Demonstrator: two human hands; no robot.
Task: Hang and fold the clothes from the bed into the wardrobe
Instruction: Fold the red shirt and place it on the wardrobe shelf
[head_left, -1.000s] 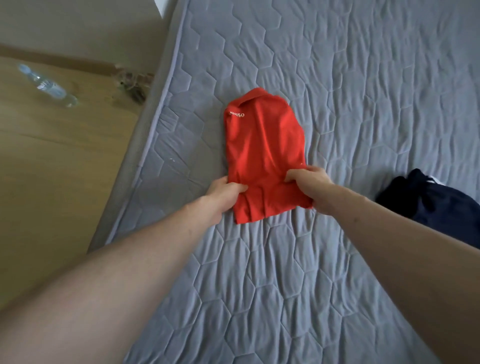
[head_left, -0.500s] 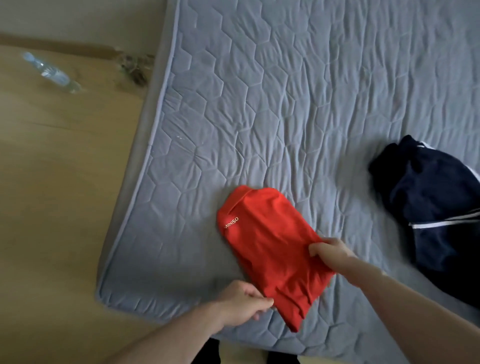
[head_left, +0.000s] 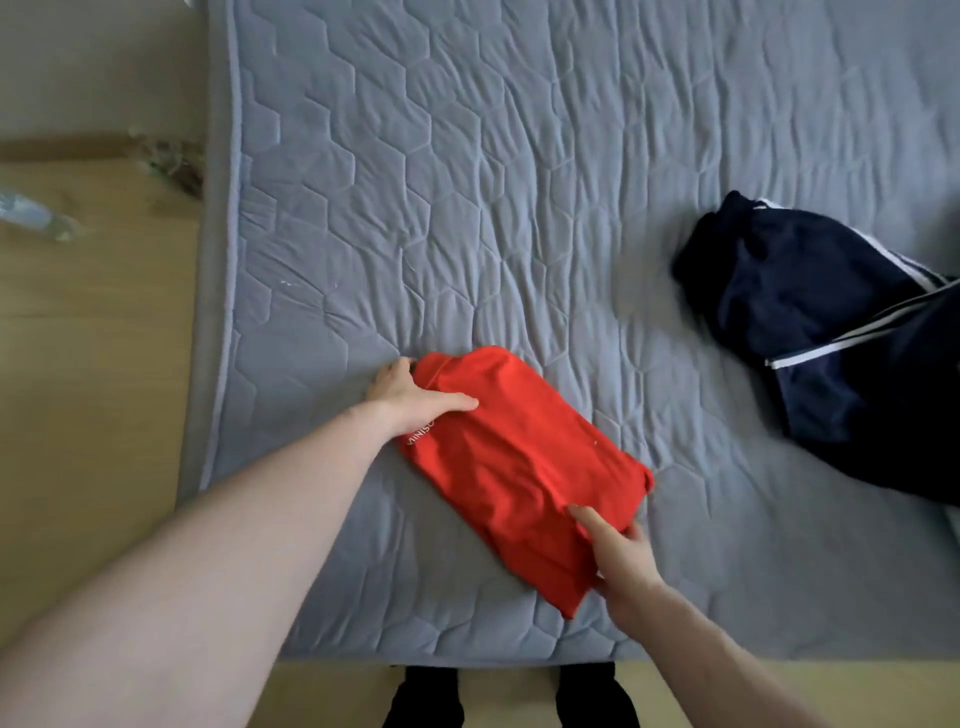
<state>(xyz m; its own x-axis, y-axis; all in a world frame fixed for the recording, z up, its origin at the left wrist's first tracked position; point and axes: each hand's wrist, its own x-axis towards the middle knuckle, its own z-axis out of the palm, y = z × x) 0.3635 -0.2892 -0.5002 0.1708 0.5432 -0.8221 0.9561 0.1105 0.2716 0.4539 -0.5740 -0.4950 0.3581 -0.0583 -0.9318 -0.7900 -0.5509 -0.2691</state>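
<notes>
A folded red shirt (head_left: 524, 467) with white lettering lies slanted on the grey quilted mattress (head_left: 519, 182), close to its near edge. My left hand (head_left: 410, 397) holds the shirt's far left end, with the thumb on top and the fingers at the edge. At the near right end my right hand (head_left: 621, 553) pinches the shirt, thumb on the cloth and fingers tucked below. A crumpled dark navy garment (head_left: 831, 338) with white stripes lies on the mattress to the right, apart from both hands.
Wooden floor (head_left: 93, 389) runs along the mattress's left side and near edge. A plastic bottle (head_left: 31, 213) lies on the floor at the left. Some small clutter (head_left: 171, 161) sits by the bed's side. My feet in black socks (head_left: 431, 696) stand at the near edge.
The red shirt has come toward the near edge of the mattress. My left hand has moved from its near end to its far left end. My right hand still holds the near end.
</notes>
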